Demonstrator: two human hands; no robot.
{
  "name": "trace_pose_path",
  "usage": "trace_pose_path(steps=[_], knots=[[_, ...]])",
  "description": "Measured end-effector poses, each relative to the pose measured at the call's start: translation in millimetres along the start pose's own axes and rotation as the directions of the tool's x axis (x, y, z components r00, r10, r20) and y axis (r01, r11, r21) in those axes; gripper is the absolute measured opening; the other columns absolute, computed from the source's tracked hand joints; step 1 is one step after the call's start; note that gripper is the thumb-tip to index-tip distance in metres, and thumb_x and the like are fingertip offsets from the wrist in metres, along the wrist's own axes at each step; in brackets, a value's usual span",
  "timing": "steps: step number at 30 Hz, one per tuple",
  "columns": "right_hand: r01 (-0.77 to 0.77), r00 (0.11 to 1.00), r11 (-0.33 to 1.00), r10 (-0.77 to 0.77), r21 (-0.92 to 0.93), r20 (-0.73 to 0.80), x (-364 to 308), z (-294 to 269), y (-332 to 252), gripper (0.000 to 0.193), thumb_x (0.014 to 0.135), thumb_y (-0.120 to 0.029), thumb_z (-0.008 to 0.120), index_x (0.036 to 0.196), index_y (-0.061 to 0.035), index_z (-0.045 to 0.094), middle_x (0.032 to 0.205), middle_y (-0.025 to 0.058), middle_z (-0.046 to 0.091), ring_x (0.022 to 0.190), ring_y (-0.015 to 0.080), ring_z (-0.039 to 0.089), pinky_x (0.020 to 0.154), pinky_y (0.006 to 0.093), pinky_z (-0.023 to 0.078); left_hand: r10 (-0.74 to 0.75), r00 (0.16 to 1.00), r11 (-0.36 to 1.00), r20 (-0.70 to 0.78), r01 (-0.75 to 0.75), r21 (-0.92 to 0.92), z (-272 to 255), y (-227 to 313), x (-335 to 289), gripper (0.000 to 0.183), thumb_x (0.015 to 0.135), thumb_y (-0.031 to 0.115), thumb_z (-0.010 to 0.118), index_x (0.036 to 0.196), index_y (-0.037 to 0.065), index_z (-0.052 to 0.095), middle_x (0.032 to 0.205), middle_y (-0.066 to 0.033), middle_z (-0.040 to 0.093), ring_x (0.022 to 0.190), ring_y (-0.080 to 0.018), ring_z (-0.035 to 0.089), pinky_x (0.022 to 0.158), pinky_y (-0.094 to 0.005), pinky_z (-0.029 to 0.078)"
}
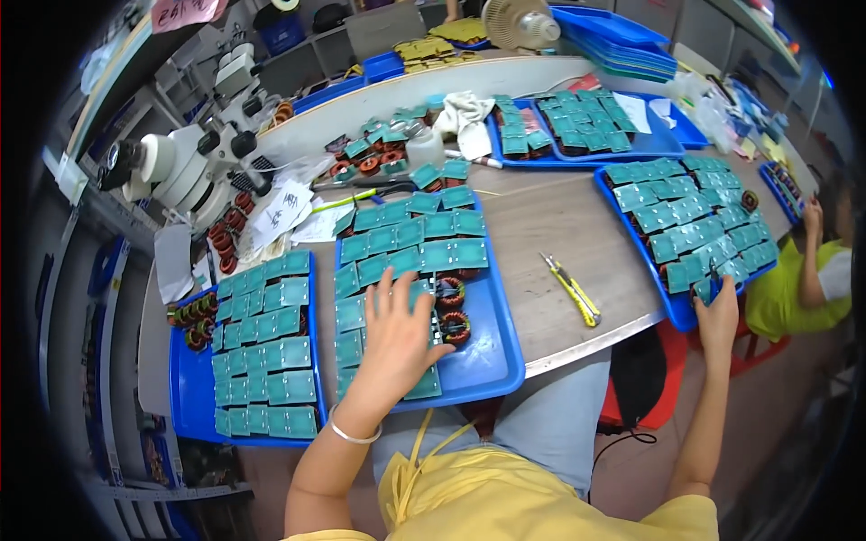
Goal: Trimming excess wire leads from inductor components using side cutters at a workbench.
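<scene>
Grey wood-grain desk (541, 216) bends around the person, with a white microscope (185, 167) standing near its left edge. At the front left corner lies the left tray (191, 388), blue, its green circuit boards (284, 352) in close rows. Next, at the front edge, comes the middle tray (487, 352); its own boards (397, 236) fill the left and far parts, and two red-and-black toroidal coils (456, 326) show beside them toward the right rim. Over these boards the left hand (397, 325) lies with fingers spread wide, thumb near the lower coil; I cannot tell how firmly it touches. Good handling, I judge, means light contact at a board's edges and keeping each one square with its row, so neighbours are not knocked askew and coil windings are not scraped. Between the middle and right trays, near the front edge, lies a yellow utility knife (573, 290); an arm crossing there had best pass well above it. By the right end of that edge sits the right tray (681, 313), packed with similar boards (681, 242). At its near edge the right hand (719, 316) has fingers drawn narrow beside a board; whether they grip it I cannot tell. With the hands well apart, watching one at a time seems wise.
</scene>
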State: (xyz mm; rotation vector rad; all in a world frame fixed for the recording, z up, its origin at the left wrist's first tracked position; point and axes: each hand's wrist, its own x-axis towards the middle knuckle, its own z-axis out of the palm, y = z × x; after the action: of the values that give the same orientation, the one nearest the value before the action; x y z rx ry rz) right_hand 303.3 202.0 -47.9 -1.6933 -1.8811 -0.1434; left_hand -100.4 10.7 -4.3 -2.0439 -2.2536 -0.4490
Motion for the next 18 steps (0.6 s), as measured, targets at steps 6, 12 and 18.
trace_pose_path(steps=[6,12,18], knots=[[0.073,0.989,0.987,-0.090,-0.143,-0.121,-1.9,7.4,-5.6,0.047,0.066,-0.001,0.070,0.105,0.0021,0.044,0.108,0.0192,0.049,0.103,0.0378,0.045,0.087,0.0421,0.039,0.113,0.993,0.987,0.029,-0.115,0.111,1.9,13.5,9.1,0.062,0.050,0.023,0.083,0.098,0.001,0.052,0.124,-0.0202,0.039,0.127,-0.0413,0.027,0.102,-0.0582,0.020],[-0.001,0.997,0.856,0.041,0.518,-0.067,-44.4,-21.3,-58.6,0.036,0.071,-0.007,0.069,0.098,0.0014,0.047,0.088,0.0115,0.050,0.080,0.0231,0.051,0.075,0.0323,0.042,0.224,0.974,0.925,0.028,-0.221,0.310,19.1,22.1,14.4,0.040,0.062,0.013,0.070,0.093,-0.004,0.052,0.119,-0.0214,0.043,0.121,-0.0386,0.034,0.103,-0.0552,0.021],[-0.032,0.917,0.752,-0.240,0.659,0.318,-87.2,-18.1,-137.2,0.039,0.065,-0.014,0.075,0.091,-0.0009,0.049,0.075,0.0058,0.051,0.066,0.0130,0.047,0.061,0.0265,0.041,0.357,0.927,0.922,0.115,-0.369,0.114,26.0,31.7,3.1,0.033,0.069,0.007,0.058,0.101,-0.001,0.052,0.103,-0.0161,0.050,0.101,-0.0320,0.045,0.100,-0.0494,0.026]])
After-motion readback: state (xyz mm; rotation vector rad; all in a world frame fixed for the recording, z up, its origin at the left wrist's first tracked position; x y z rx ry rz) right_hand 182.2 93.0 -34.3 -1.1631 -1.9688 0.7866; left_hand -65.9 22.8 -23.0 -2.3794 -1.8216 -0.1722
